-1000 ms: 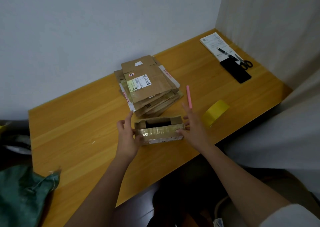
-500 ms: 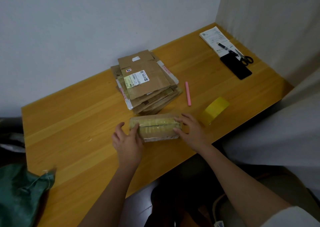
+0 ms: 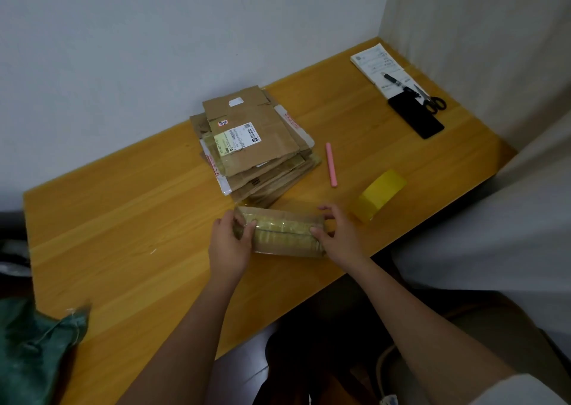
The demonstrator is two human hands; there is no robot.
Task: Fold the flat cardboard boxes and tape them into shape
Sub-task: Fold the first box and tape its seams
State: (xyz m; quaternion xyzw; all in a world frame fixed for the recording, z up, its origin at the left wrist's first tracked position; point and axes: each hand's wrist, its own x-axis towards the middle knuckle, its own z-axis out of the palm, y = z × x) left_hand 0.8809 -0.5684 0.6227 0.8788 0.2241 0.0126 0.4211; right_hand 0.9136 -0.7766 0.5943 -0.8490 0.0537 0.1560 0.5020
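Both hands gripped a small folded box on the wooden table — left hand at one end, right hand at the other, near the yellow tape roll.

A plain room corner, most likely a home workspace set up for packing: a wooden surface pushed against bare white walls, carrying a stack of used cardboard boxes with shipping labels, a roll of yellow tape, scissors, a printed paper and a dark phone.
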